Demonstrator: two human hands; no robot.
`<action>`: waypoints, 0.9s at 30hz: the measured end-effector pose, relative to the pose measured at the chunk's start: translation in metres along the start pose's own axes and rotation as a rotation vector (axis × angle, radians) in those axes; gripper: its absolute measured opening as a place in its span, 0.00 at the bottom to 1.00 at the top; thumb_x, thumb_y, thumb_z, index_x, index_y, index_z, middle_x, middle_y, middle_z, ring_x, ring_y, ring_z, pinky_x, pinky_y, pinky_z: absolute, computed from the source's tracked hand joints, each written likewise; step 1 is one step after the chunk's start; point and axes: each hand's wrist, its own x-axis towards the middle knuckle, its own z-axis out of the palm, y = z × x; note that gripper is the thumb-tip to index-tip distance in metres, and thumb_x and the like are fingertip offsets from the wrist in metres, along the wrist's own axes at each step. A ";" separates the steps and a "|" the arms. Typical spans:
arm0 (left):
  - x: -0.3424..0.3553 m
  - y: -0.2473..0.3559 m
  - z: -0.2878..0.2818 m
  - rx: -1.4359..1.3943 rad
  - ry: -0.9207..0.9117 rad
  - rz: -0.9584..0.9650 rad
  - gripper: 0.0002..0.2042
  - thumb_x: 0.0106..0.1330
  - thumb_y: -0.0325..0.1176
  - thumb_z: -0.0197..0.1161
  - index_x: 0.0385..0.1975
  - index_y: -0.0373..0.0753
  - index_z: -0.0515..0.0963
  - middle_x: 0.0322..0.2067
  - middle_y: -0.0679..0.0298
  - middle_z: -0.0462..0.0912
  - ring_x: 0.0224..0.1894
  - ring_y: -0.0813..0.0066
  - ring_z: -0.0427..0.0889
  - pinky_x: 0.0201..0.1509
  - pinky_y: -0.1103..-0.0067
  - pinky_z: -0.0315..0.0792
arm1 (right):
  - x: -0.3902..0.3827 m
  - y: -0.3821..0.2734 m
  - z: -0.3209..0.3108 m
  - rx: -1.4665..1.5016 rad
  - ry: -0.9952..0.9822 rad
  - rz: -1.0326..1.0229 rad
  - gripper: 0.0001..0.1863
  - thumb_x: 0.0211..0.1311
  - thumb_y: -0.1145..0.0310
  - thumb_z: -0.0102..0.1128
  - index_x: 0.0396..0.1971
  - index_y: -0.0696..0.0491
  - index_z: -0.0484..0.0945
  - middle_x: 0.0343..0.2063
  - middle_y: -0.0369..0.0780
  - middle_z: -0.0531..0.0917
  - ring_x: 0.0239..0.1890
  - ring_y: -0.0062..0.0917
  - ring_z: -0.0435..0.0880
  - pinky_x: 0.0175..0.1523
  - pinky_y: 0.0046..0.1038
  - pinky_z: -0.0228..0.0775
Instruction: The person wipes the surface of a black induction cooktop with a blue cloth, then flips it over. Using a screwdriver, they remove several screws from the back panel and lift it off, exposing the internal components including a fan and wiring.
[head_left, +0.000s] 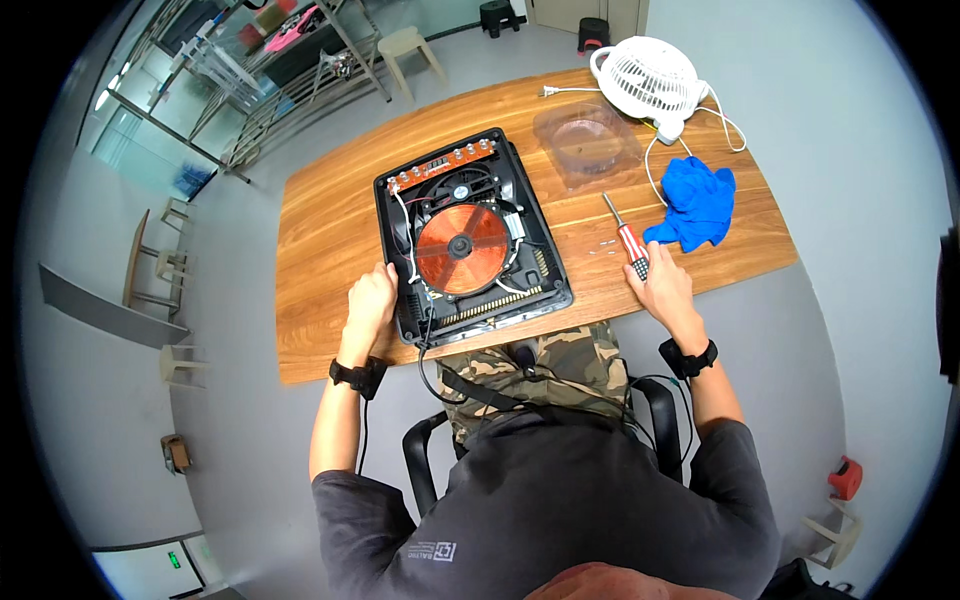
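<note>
An opened induction cooker [555, 290] lies on the wooden table in front of me, its insides facing up. Within its black housing are a round copper coil [462, 248], a dark fan [461, 192] and an orange circuit board [440, 166]. My left hand [373, 298] is curled against the housing's left edge; its fingertips are partly hidden. My right hand [664, 288] grips the handle of a screwdriver [627, 235] with red and white stripes, its shaft pointing away from me. Several small screws [603, 247] lie left of the screwdriver.
A clear plastic tray [585, 145] sits beyond the screwdriver. To its right are a white fan [652, 80] with a trailing cord and a crumpled blue cloth [698, 200]. The cooker's cord [428, 375] hangs over the table's near edge. Metal shelving [300, 90] stands at the far left.
</note>
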 end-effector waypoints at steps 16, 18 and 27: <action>0.006 0.005 -0.002 0.017 -0.081 -0.102 0.19 0.80 0.43 0.47 0.32 0.34 0.74 0.24 0.40 0.82 0.31 0.33 0.82 0.37 0.48 0.76 | 0.000 0.009 0.007 0.030 -0.007 0.003 0.21 0.67 0.51 0.63 0.45 0.51 0.68 0.41 0.47 0.78 0.34 0.53 0.84 0.34 0.53 0.76; 0.003 0.005 -0.002 0.014 -0.101 -0.125 0.19 0.80 0.43 0.47 0.32 0.34 0.74 0.24 0.39 0.82 0.32 0.34 0.82 0.37 0.48 0.75 | 0.001 0.009 0.005 0.018 -0.027 0.002 0.21 0.66 0.51 0.63 0.45 0.51 0.69 0.41 0.47 0.78 0.33 0.53 0.84 0.34 0.53 0.76; 0.005 0.005 -0.006 0.003 -0.087 -0.057 0.18 0.80 0.42 0.48 0.32 0.33 0.74 0.23 0.40 0.81 0.30 0.34 0.82 0.36 0.49 0.75 | 0.005 0.006 -0.003 0.044 -0.075 -0.004 0.20 0.65 0.52 0.64 0.43 0.52 0.70 0.39 0.47 0.79 0.33 0.53 0.84 0.34 0.53 0.76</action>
